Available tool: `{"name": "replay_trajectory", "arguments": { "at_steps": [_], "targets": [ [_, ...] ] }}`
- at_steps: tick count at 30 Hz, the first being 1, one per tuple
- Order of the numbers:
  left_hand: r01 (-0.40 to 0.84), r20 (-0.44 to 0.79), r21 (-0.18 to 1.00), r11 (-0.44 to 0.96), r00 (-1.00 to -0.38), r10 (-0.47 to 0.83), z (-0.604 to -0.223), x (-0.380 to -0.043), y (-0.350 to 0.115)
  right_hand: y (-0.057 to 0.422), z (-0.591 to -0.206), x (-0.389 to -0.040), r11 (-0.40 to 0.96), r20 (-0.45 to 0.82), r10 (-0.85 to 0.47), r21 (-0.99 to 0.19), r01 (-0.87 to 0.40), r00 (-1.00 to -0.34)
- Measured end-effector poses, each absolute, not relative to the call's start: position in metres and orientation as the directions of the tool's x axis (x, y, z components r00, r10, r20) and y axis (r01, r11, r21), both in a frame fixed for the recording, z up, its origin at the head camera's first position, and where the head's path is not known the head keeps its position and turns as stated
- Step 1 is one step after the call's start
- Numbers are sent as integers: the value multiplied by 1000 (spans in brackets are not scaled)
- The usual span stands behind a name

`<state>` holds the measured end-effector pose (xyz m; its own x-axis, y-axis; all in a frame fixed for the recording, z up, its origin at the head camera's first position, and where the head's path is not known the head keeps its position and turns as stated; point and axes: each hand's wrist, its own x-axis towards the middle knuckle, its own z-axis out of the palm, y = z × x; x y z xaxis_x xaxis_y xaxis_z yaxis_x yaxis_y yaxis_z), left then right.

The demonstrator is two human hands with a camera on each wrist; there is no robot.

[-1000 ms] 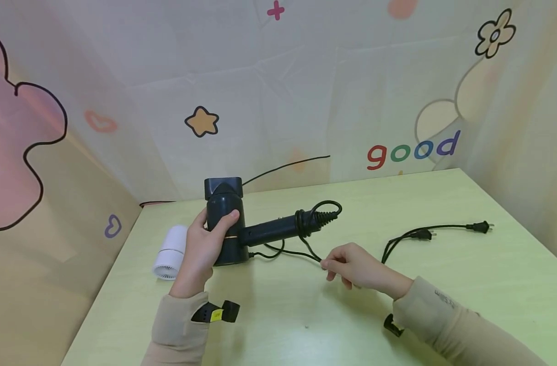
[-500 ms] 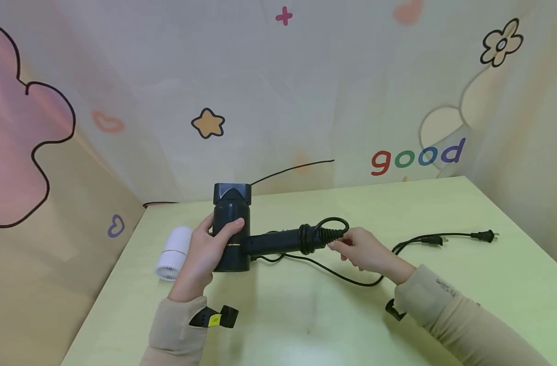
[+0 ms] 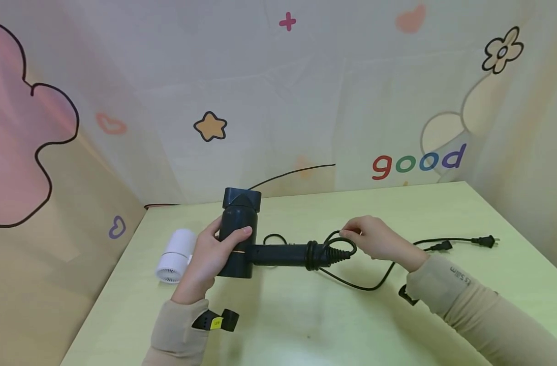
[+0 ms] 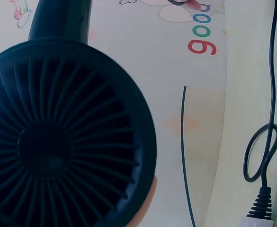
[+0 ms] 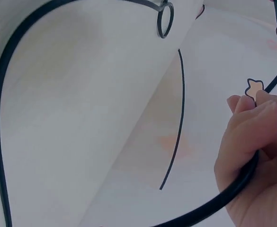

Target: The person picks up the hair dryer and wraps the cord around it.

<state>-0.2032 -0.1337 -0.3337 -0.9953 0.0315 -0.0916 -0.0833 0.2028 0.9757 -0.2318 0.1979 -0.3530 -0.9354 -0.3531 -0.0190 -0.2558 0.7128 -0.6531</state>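
Observation:
My left hand grips the barrel of a dark navy hair dryer, thumb across its front. Its handle points right, and black cord is coiled round the handle's end. Just past that end, my right hand pinches the dryer's cord between thumb and fingers. The right wrist view shows this cord running through the fingers. The dryer's round slatted intake fills much of the left wrist view, with a fingertip at its edge.
A white hair dryer lies on the pale green table, left of my left hand. Its black cord makes a loop. Two black plugs lie at the right. Behind the table hangs a patterned cloth.
My right hand has risen from the table, drawing the cord up behind the handle's tip and round it. The navy dryer has shifted slightly right and its handle has dipped to nearly level.

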Motion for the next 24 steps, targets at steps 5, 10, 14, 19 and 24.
{"name": "replay_trajectory", "arguments": {
  "at_steps": [5, 10, 14, 19, 24],
  "targets": [
    [-81, -95, 971, 226, -994, 49, -334, -203, -133, 200, -344, -234, 735, 86, -383, -574, -360, -920],
    [-74, -90, 969, 236, -994, 56, -335, -204, -133, 198, -337, -237, 756, 141, -368, -530, -384, -919],
    [-70, -87, 968, 240, -994, 64, -335, -204, -133, 197, -331, -238, 764, 153, -346, -527, -372, -926],
    [-57, -80, 963, 262, -994, 79, -334, -204, -132, 197, -324, -240, 772, 167, -332, -517, -369, -928],
    [-41, -71, 957, 286, -993, 94, -334, -202, -131, 197, -317, -240, 778, 174, -330, -506, -372, -928]
  ]
}}
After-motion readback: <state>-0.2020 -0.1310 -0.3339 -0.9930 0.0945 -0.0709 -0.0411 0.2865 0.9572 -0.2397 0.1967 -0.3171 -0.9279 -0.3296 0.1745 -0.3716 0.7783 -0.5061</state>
